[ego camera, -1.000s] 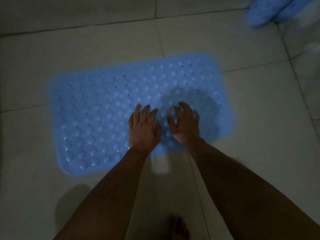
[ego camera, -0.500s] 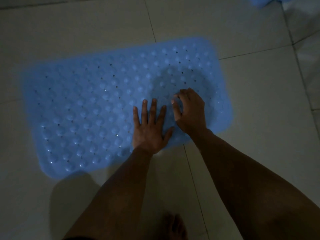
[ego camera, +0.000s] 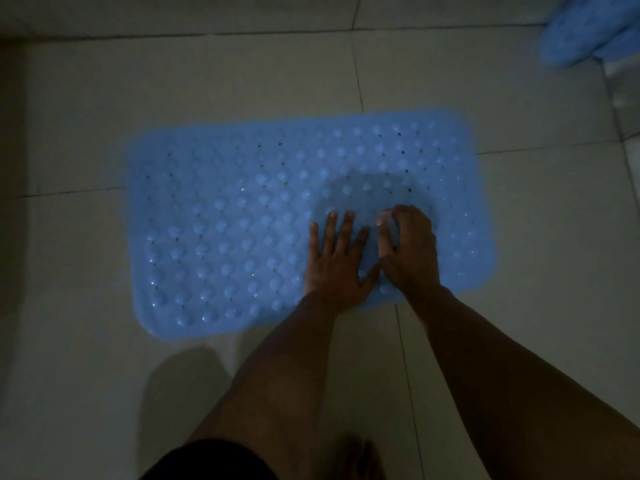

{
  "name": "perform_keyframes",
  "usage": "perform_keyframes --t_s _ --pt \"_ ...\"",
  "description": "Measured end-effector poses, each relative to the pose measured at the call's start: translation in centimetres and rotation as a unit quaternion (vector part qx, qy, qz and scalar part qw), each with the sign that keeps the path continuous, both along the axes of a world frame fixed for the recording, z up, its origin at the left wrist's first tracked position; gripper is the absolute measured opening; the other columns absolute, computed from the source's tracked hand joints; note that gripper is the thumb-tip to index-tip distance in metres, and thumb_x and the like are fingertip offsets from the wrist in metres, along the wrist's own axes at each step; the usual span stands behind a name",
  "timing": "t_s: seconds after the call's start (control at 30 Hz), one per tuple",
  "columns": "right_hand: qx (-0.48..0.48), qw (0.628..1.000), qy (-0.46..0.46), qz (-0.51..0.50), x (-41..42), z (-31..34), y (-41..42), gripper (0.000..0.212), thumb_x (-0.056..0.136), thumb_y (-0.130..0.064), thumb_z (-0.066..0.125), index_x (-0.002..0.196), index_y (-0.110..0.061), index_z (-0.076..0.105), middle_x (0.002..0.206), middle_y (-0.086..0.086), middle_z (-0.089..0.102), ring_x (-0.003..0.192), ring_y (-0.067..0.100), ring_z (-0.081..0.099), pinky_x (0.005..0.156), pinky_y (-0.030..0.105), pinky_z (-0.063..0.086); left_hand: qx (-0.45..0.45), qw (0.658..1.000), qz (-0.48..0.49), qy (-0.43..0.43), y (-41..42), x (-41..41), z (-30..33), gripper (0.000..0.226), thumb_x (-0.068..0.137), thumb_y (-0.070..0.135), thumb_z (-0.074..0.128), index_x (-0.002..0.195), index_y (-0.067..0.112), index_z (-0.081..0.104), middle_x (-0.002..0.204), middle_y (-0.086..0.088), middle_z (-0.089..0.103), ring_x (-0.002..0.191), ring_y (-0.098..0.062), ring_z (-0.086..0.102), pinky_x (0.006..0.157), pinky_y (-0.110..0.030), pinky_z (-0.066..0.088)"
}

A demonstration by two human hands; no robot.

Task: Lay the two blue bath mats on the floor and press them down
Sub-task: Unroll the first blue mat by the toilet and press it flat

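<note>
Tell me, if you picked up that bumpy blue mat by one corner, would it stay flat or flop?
Probably flop: the blue mat looks thin and hugs the floor. It may also resist lifting, if those bumps are suction cups.
</note>
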State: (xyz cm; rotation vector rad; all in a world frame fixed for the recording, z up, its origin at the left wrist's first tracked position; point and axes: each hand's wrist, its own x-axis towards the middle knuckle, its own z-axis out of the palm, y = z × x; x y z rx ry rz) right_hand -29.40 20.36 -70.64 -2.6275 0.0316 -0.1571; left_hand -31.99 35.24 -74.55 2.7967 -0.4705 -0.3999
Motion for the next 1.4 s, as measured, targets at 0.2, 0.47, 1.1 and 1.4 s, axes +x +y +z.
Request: perform_keyframes --t_s 0.2,0.47,1.1,1.4 --pt "0.019 0.999 0.008 0.040 -0.7 1.8 3.6 0.030 0.100 -0.037 0.048 0.109 -0.015 0.068 0.109 0.004 0.065 0.107 0.025 0.061 0.089 0.043 0.051 -0.058 0.985 0.150 -0.060 5.4 0.9 3.2 0.054 0.097 0.039 0.037 0.144 0.020 0.056 0.150 -0.008 0.055 0.152 -0.036 0.034 0.122 -0.062 0.025" --pt "-0.168 0.965 0.121 0.163 -3.3 -3.5 13.5 0.069 0.093 -0.055 0.037 0.154 -0.023 0.037 0.166 0.016 0.024 0.156 0.036 0.014 0.120 0.067 0.014 0.006 0.974 0.203 -0.099 13.4 0.6 2.5 0.050 0.100 0.038 0.039 0.143 0.020 0.057 0.149 -0.007 0.055 0.152 -0.036 0.032 0.119 -0.060 0.029" --pt "-0.189 0.965 0.115 0.138 -4.1 -4.9 14.3 0.066 0.101 -0.062 0.032 0.157 -0.028 0.033 0.170 0.010 0.013 0.159 0.028 0.002 0.123 0.063 0.005 0.001 0.967 0.241 -0.082 15.7 -1.0 2.3 0.050 0.103 0.039 0.041 0.147 0.019 0.052 0.160 -0.010 0.043 0.156 -0.035 0.023 0.122 -0.058 0.027" --pt "-0.070 0.981 0.122 0.133 -2.8 -2.3 13.7 0.052 0.095 -0.056 0.040 0.135 -0.027 0.055 0.156 0.006 0.044 0.149 0.027 0.035 0.117 0.062 0.027 0.014 0.970 0.230 -0.077 16.5 -4.5 5.6 0.051 0.103 0.040 0.038 0.148 0.020 0.052 0.159 -0.009 0.044 0.155 -0.035 0.025 0.120 -0.059 0.030"
